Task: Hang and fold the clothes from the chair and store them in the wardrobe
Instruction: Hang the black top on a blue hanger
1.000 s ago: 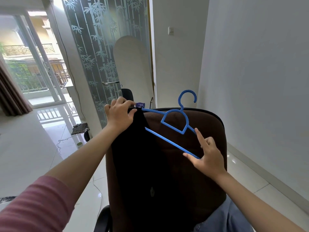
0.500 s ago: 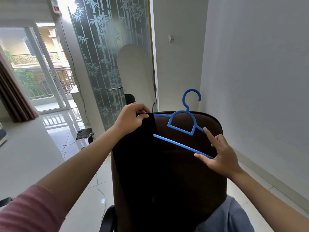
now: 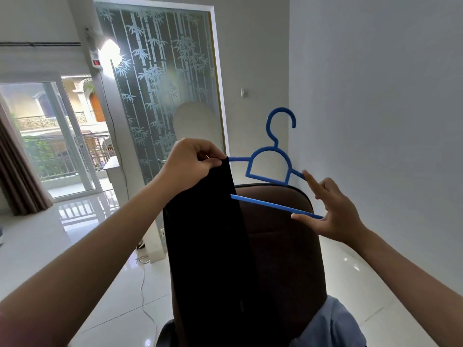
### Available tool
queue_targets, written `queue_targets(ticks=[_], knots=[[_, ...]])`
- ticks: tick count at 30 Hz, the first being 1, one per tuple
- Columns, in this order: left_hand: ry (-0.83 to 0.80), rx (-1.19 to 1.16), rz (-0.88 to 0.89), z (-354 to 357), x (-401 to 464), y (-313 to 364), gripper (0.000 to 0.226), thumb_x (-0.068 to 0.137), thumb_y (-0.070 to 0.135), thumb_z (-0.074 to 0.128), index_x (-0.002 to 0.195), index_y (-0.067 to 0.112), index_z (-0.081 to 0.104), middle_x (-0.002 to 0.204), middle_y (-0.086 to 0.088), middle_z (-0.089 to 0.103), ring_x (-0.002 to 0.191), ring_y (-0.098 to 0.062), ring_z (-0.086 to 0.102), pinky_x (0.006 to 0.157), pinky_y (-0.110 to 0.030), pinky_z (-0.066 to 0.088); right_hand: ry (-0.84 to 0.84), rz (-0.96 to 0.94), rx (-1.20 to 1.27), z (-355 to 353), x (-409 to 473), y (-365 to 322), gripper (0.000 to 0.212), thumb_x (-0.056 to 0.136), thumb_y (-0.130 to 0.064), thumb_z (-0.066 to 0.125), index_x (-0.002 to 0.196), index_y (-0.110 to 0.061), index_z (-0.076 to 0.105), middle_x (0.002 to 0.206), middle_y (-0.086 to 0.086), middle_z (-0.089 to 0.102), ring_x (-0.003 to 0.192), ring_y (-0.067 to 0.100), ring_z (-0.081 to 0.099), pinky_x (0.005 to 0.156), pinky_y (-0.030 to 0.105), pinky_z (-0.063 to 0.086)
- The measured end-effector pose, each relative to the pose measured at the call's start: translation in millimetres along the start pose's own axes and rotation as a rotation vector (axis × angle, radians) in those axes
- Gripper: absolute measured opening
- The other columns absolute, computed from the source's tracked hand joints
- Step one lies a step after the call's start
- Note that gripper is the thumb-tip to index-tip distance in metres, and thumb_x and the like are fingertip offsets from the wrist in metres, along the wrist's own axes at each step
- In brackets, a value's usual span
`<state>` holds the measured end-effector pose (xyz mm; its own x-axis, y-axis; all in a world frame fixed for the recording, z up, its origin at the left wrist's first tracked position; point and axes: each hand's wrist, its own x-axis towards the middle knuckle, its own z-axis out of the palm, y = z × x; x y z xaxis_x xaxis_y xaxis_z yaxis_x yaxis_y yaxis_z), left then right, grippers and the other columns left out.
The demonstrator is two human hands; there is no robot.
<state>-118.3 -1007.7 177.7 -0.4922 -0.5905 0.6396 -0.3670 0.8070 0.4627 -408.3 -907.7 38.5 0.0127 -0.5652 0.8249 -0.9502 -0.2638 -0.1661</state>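
Observation:
A blue plastic hanger (image 3: 269,169) is held up in front of the brown chair back (image 3: 283,236), hook upward. A long black garment (image 3: 210,246) hangs over the hanger's left end and down past the chair. My left hand (image 3: 190,164) grips the top of the black garment together with the hanger's left end. My right hand (image 3: 333,211) holds the hanger's right end, thumb under the lower bar and forefinger stretched along the upper arm. A light blue garment (image 3: 333,324) lies on the chair at the bottom right.
A frosted glass door with a bamboo pattern (image 3: 160,96) stands behind the chair. A grey wall (image 3: 375,108) runs close on the right. Glossy white floor tiles (image 3: 75,234) spread to the left toward a sliding balcony door (image 3: 50,141). A white cable (image 3: 144,284) trails on the floor.
Both hands have raised the hanger and the black garment higher above the chair back. The view has tilted upward, so more of the door and ceiling shows.

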Motion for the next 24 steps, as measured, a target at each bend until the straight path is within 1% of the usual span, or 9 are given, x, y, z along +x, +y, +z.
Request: queue_targets(ticks=[6, 10, 12, 14, 15, 17, 19, 21, 24], knots=[[0.011, 0.036, 0.069, -20.5, -7.9, 45.8, 0.021, 0.081, 0.002, 0.068, 0.083, 0.022, 0.074, 0.074, 0.012, 0.068, 0.065, -0.014, 0.062, 0.06, -0.006, 0.044, 0.066, -0.128, -0.071, -24.7, 25.1, -26.7, 0.094, 0.076, -0.078, 0.047, 0.148, -0.021, 0.027, 0.089, 0.003, 0.047, 0.063, 0.013, 0.045, 0.056, 0.002, 0.032], [0.044, 0.041, 0.057, -24.4, -15.4, 52.2, 0.021, 0.081, 0.001, 0.067, 0.084, 0.021, 0.074, 0.076, 0.005, 0.069, 0.059, -0.009, 0.056, 0.057, -0.005, 0.04, 0.081, -0.142, -0.091, -34.9, 29.5, -32.5, 0.093, 0.076, -0.078, 0.046, 0.149, -0.023, 0.028, 0.092, 0.005, 0.048, 0.068, 0.013, 0.045, 0.056, 0.008, 0.036], [0.065, 0.046, 0.052, -24.9, -17.7, 53.0, 0.021, 0.081, 0.001, 0.067, 0.082, 0.022, 0.074, 0.077, 0.002, 0.068, 0.056, -0.007, 0.052, 0.056, -0.008, 0.041, 0.131, -0.114, -0.166, -34.5, 29.5, -37.0, 0.092, 0.075, -0.075, 0.051, 0.148, -0.021, 0.032, 0.103, 0.011, 0.048, 0.085, 0.018, 0.045, 0.07, 0.021, 0.044], [0.085, 0.055, 0.046, -26.0, -18.8, 52.9, 0.022, 0.08, 0.002, 0.067, 0.082, 0.023, 0.073, 0.077, 0.001, 0.067, 0.055, -0.007, 0.05, 0.058, -0.013, 0.042, 0.26, -0.07, -0.251, -29.6, 26.1, -46.5, 0.088, 0.074, -0.068, 0.059, 0.145, -0.019, 0.039, 0.12, 0.014, 0.045, 0.105, 0.024, 0.043, 0.089, 0.032, 0.041], [0.094, 0.061, 0.045, -27.2, -18.9, 52.7, 0.023, 0.08, 0.002, 0.067, 0.081, 0.023, 0.073, 0.077, 0.001, 0.066, 0.055, -0.006, 0.049, 0.059, -0.015, 0.041, 0.324, -0.06, -0.241, -26.9, 22.1, -54.4, 0.083, 0.074, -0.063, 0.063, 0.142, -0.019, 0.043, 0.125, 0.013, 0.044, 0.111, 0.025, 0.042, 0.094, 0.033, 0.038], [0.102, 0.065, 0.046, -31.3, -18.3, 52.8, 0.023, 0.08, 0.001, 0.067, 0.081, 0.023, 0.072, 0.075, 0.004, 0.064, 0.055, -0.005, 0.048, 0.059, -0.015, 0.041, 0.389, -0.099, -0.102, -20.6, 9.3, -74.4, 0.067, 0.077, -0.048, 0.072, 0.133, -0.016, 0.052, 0.122, 0.011, 0.052, 0.11, 0.024, 0.047, 0.095, 0.031, 0.04], [0.099, 0.075, 0.045, -36.3, -17.1, 53.1, 0.023, 0.08, 0.0, 0.066, 0.082, 0.022, 0.072, 0.074, 0.006, 0.062, 0.054, -0.005, 0.047, 0.056, -0.012, 0.04, 0.34, -0.183, 0.107, -11.6, -7.5, -97.2, 0.049, 0.079, -0.031, 0.075, 0.121, -0.01, 0.06, 0.111, 0.009, 0.062, 0.101, 0.022, 0.054, 0.089, 0.032, 0.046], [0.101, 0.09, 0.047, -40.5, -16.4, 53.3, 0.021, 0.08, 0.0, 0.066, 0.084, 0.019, 0.072, 0.075, 0.004, 0.063, 0.054, -0.003, 0.047, 0.054, -0.007, 0.04, 0.201, -0.255, 0.269, -0.3, -24.5, -117.7, 0.039, 0.081, -0.022, 0.074, 0.116, -0.007, 0.064, 0.105, 0.005, 0.066, 0.093, 0.019, 0.058, 0.083, 0.029, 0.049], [0.132, 0.089, 0.066, -45.6, -16.9, 52.8, 0.02, 0.08, 0.0, 0.066, 0.085, 0.017, 0.073, 0.077, -0.002, 0.065, 0.051, -0.002, 0.048, 0.053, -0.006, 0.04, -0.068, -0.276, 0.291, 16.2, -39.4, -128.6, 0.039, 0.086, -0.031, 0.069, 0.121, -0.014, 0.063, 0.107, -0.005, 0.066, 0.085, 0.009, 0.057, 0.071, 0.026, 0.048]])
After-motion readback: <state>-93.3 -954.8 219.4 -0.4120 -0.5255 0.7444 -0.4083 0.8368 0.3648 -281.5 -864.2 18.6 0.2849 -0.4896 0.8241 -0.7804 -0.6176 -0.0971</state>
